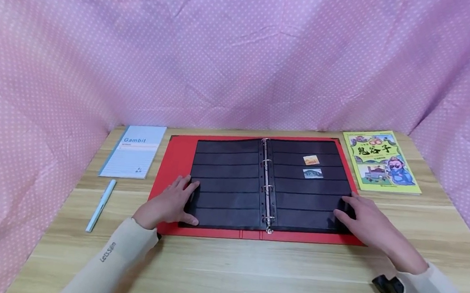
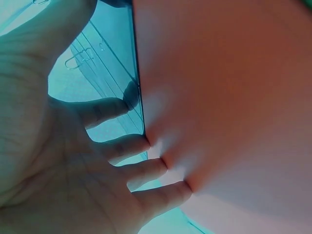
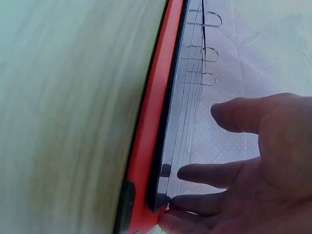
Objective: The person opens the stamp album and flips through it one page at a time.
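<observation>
A red ring binder (image 1: pixel 177 160) lies spread open on the wooden table, with black pocket pages (image 1: pixel 228 174) on both sides of its metal rings (image 1: pixel 267 187). Two small stamps sit on the right page: an orange stamp (image 1: pixel 311 160) above a bluish-green stamp (image 1: pixel 313 173). My left hand (image 1: pixel 172 202) rests at the left page's outer edge, fingers spread and thumb near the lower corner. In the left wrist view its fingertips (image 2: pixel 181 191) touch the red cover. Across the binder, my right hand (image 1: pixel 370 221) lies at the right page's lower outer edge with fingers extended.
A white Gambit notebook (image 1: pixel 134 152) lies left of the binder, with a light-blue pen (image 1: pixel 101 205) below it. At the right is a yellow comic book (image 1: pixel 382 160). Pink dotted cloth (image 1: pixel 244 53) hangs behind and beside the table (image 1: pixel 290 279).
</observation>
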`<move>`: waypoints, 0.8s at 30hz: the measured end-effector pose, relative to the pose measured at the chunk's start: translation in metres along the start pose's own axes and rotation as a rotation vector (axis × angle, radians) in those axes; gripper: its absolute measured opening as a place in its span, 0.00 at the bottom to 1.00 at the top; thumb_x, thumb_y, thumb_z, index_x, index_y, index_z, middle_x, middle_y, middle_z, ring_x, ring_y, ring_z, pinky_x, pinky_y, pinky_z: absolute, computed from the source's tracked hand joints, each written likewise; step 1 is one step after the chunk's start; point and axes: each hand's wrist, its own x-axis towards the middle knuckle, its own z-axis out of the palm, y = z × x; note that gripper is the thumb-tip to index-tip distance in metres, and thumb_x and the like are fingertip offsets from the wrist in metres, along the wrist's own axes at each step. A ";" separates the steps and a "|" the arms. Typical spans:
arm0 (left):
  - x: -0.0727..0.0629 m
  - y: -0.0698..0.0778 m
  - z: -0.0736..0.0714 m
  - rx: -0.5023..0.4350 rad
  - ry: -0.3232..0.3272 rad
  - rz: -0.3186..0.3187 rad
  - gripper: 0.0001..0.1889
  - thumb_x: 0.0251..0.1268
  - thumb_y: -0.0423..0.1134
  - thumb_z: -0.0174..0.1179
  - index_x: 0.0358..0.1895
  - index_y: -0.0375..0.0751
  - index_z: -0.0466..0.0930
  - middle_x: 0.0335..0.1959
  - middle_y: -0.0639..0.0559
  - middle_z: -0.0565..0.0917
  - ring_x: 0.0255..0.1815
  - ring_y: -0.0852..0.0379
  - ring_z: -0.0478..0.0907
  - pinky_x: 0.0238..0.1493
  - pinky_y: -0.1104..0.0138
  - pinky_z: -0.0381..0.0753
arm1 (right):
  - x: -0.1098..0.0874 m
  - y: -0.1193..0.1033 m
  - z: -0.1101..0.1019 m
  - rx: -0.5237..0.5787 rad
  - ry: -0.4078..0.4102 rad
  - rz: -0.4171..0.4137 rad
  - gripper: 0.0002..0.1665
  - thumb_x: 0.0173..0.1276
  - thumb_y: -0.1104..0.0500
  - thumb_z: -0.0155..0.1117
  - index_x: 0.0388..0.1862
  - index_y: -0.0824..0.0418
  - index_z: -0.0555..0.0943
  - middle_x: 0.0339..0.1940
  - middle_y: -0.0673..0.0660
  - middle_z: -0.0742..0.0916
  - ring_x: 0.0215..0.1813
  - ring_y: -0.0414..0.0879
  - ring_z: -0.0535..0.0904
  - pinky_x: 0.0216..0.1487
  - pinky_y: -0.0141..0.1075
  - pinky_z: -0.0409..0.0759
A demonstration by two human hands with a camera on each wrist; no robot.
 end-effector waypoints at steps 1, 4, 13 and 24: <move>0.000 0.000 0.000 0.002 -0.002 -0.003 0.56 0.39 0.54 0.76 0.73 0.42 0.54 0.73 0.36 0.50 0.72 0.34 0.42 0.65 0.43 0.56 | 0.001 0.001 -0.001 0.002 0.005 0.004 0.45 0.68 0.39 0.54 0.64 0.77 0.64 0.64 0.81 0.63 0.63 0.74 0.57 0.59 0.66 0.58; 0.001 0.001 0.001 0.003 -0.006 -0.008 0.56 0.39 0.54 0.76 0.73 0.42 0.54 0.73 0.35 0.50 0.72 0.34 0.42 0.65 0.44 0.56 | 0.003 0.002 -0.004 0.018 0.024 0.011 0.45 0.69 0.40 0.53 0.64 0.78 0.63 0.62 0.80 0.66 0.62 0.74 0.59 0.58 0.66 0.59; 0.002 0.004 0.001 -0.013 0.000 -0.020 0.56 0.38 0.54 0.76 0.73 0.44 0.55 0.73 0.36 0.51 0.72 0.35 0.43 0.63 0.43 0.60 | 0.002 0.002 -0.004 0.008 0.059 -0.023 0.39 0.69 0.46 0.56 0.63 0.78 0.66 0.60 0.78 0.71 0.59 0.71 0.63 0.57 0.65 0.62; -0.001 0.004 0.000 -0.015 0.018 -0.021 0.56 0.37 0.53 0.77 0.73 0.42 0.56 0.72 0.34 0.52 0.72 0.33 0.44 0.63 0.42 0.58 | -0.008 -0.006 -0.002 0.047 0.122 -0.047 0.38 0.69 0.46 0.57 0.65 0.74 0.66 0.64 0.79 0.64 0.64 0.74 0.58 0.59 0.67 0.59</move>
